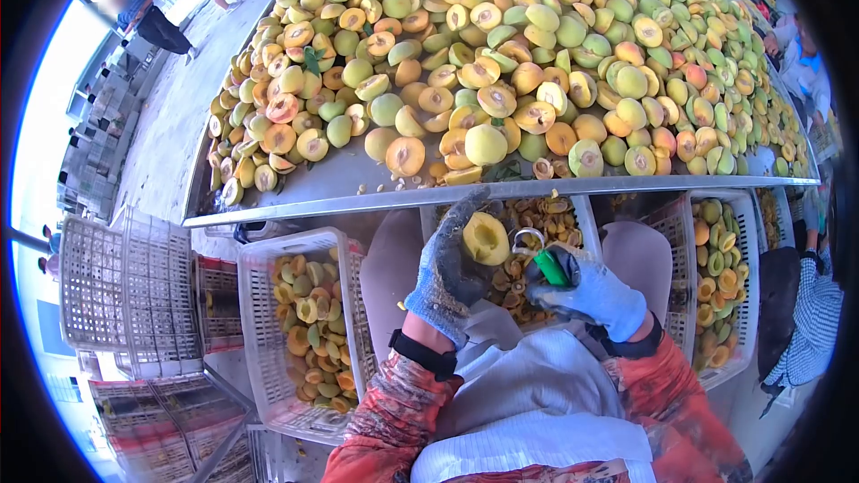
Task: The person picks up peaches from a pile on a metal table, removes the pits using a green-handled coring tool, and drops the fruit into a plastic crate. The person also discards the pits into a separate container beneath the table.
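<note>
The right hand (598, 293) has its fingers closed round a green handle (550, 268); its metal loop (540, 234) points forward-left. The left hand (440, 282) cradles 1 fruit half (486, 239) in curled fingers, above a crate (587, 225), cut face up, long axis unclear: likely light, firm, slippery, bruisable, best held round its skin. Beyond lies a fruit-heaped table (331, 174).

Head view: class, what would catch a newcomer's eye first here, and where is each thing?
First, the great heap of fruit, green to orange and much of it halved, spread over the metal table in front of the person. Then, just below its near edge, the gloved left hand holding a hollowed half, and the right hand gripping a bright green tool.
</note>
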Motion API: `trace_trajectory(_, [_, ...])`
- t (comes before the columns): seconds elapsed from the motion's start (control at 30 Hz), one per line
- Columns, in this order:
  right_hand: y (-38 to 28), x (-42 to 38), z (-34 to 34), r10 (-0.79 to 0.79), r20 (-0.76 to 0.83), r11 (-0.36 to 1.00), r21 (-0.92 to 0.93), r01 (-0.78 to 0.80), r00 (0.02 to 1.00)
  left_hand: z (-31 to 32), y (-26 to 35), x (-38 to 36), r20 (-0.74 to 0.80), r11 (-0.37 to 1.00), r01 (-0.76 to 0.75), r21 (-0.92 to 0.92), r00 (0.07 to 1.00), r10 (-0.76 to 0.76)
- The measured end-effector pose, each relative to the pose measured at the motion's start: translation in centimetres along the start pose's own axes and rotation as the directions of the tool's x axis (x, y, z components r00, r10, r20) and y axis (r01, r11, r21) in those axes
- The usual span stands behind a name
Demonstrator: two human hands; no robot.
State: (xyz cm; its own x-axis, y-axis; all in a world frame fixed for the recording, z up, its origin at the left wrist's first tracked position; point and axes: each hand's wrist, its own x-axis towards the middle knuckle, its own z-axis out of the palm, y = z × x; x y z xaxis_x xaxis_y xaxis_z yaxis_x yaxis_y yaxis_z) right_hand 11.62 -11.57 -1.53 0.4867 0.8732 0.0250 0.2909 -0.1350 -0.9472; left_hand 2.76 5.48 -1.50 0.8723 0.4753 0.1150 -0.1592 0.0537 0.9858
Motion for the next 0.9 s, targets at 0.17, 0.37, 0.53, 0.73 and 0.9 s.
trace_trajectory(0.17, [-2.4, -0.7, 0.5, -0.004, -0.266, 0.851, -0.508, -0.137, 0.964, 0.5, 0.3, 1.0, 0.037, 0.451, 0.39, -0.803, 0.788, -0.615])
trace_trajectory(0.37, [-2.4, 0.0, 2.9, 0.07, -0.176, 0.872, -0.466, -0.146, 0.982, 1.2, 0.1, 0.8, -0.031, 0.621, 0.364, -0.694, 0.846, -0.532])
trace_trajectory(0.53, [-2.6, -0.1, 2.5, -0.016, -0.205, 0.999, -0.045, 0.007, 0.979, 1.1, 0.5, 1.3, -0.108, 0.612, 0.355, -0.707, 0.801, -0.589])
trace_trajectory(0.73, [-1.7, -0.3, 3.5, -0.023, -0.237, 0.939, -0.338, -0.06, 0.971, 1.4, 0.0, 1.4, -0.087, 0.561, 0.329, -0.76, 0.804, -0.589])
trace_trajectory(0.9, [-2.2, -0.3, 4.1, -0.056, -0.222, 0.811, -0.579, -0.085, 0.973, 1.0, 0.3, 1.1, 0.026, 0.434, 0.368, -0.822, 0.786, -0.617])
